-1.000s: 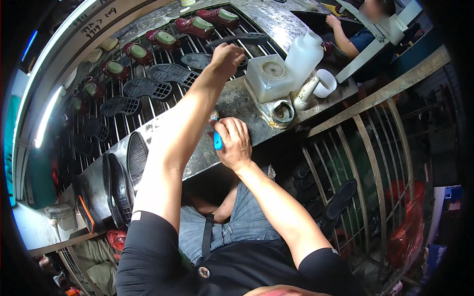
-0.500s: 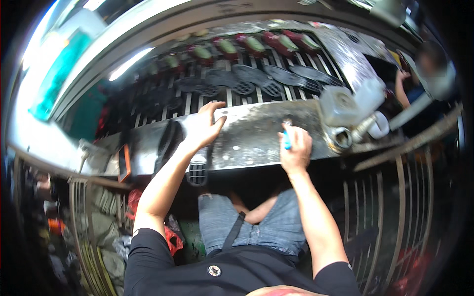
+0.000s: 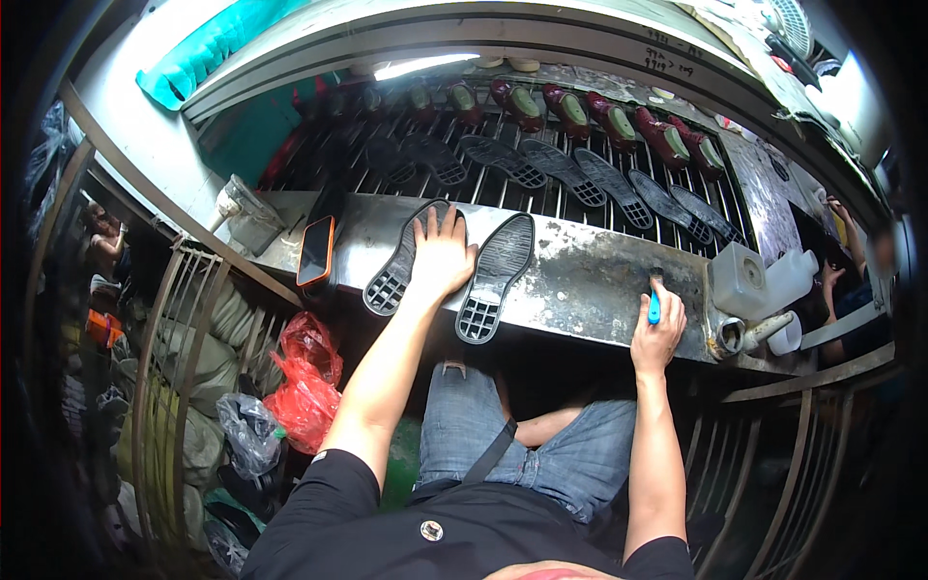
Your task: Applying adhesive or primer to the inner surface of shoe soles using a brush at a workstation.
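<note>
Two black shoe soles lie side by side on the metal ledge (image 3: pixel 590 319), their gridded heels toward me and jutting past its near edge. My left hand (image 3: pixel 443 256) lies with spread fingers on the left sole (image 3: pixel 387 288), covering part of it. Just to its right is the other sole (image 3: pixel 498 271). Over the stained right part of the ledge, my right hand (image 3: pixel 660 333) is closed round the blue handle of a small brush (image 3: pixel 654 307). The brush's dark tip points away from me and seems to touch the metal.
Behind the ledge, a slatted rack (image 3: pixel 483 203) carries more black soles and a row of dark red shoes (image 3: pixel 570 108). A plastic jug (image 3: pixel 739 280) and a small open can (image 3: pixel 727 335) stand at the right. An orange-edged phone (image 3: pixel 316 251) lies left.
The view has swung, so the bench appears shifted. My left hand has come down onto the left sole, and both soles now lie side by side. The brush stays in my right hand.
</note>
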A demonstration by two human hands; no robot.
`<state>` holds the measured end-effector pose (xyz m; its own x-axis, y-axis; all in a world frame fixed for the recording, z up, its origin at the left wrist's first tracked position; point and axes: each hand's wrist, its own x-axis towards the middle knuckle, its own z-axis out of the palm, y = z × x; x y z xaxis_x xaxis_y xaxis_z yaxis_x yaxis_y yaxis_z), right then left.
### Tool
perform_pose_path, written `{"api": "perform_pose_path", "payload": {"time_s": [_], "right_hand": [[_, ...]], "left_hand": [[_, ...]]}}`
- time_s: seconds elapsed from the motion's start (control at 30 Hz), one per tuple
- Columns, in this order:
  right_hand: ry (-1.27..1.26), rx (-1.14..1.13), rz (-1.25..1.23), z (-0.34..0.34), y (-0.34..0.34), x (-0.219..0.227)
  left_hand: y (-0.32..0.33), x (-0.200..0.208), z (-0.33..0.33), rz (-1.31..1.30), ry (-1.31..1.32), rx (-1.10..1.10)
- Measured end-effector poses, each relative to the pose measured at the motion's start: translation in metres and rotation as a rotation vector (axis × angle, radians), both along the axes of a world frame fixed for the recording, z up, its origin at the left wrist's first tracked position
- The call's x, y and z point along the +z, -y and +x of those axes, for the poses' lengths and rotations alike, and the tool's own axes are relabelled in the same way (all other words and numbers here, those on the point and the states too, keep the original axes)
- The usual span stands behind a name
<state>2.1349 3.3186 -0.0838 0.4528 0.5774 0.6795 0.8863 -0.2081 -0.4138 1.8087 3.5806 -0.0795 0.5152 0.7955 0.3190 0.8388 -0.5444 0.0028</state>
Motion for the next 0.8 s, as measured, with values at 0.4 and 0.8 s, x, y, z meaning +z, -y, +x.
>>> {"api": "perform_pose_path", "payload": {"time_s": [0.4, 0.8], "right_hand": [[-0.010, -0.012, 0.001, -0.0038, 0.0019, 0.0008], [-0.010, -0.038, 0.005, -0.0013, 0.0015, -0.0010]], "left_hand": [[0.0034, -0.0039, -0.0016, 0.041, 0.026, -0.024], [0.0018, -0.0065, 0.0025, 0.056, 0.034, -0.043]]}}
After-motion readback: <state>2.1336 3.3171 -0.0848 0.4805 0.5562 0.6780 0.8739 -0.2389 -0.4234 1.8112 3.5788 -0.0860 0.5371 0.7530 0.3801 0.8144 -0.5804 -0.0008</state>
